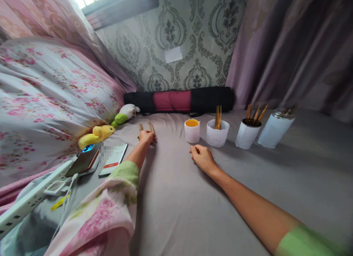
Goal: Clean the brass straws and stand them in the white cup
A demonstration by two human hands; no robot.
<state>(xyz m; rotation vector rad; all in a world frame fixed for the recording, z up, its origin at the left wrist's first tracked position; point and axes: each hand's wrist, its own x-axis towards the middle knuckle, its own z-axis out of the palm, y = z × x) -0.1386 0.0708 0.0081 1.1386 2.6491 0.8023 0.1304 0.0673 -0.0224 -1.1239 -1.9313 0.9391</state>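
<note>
the left hand (147, 136) reaches to the far left, fingers drawn in at some thin sticks (150, 127) whose tips show in two groups beyond it; i cannot tell whether it is clamped on them or only touching. the right hand (203, 158) is well apart from it, nearer, fingers curled, with nothing seen in it, though its inside is hidden. the sticks look light and stiff, probably smooth enough to roll or fan out, and the thinnest could snap if bent; a pinch around the middle of a bunch should serve best. just beyond the right hand stands a white cup (192, 134), orange inside. to its right are a wider white tub (217, 137) with upright sticks, then a white-wrapped can (246, 136) and a white-wrapped jar (275, 130), both appearing to lean and holding more sticks. all rest on a grey sheet (171, 197), soft and creased
</note>
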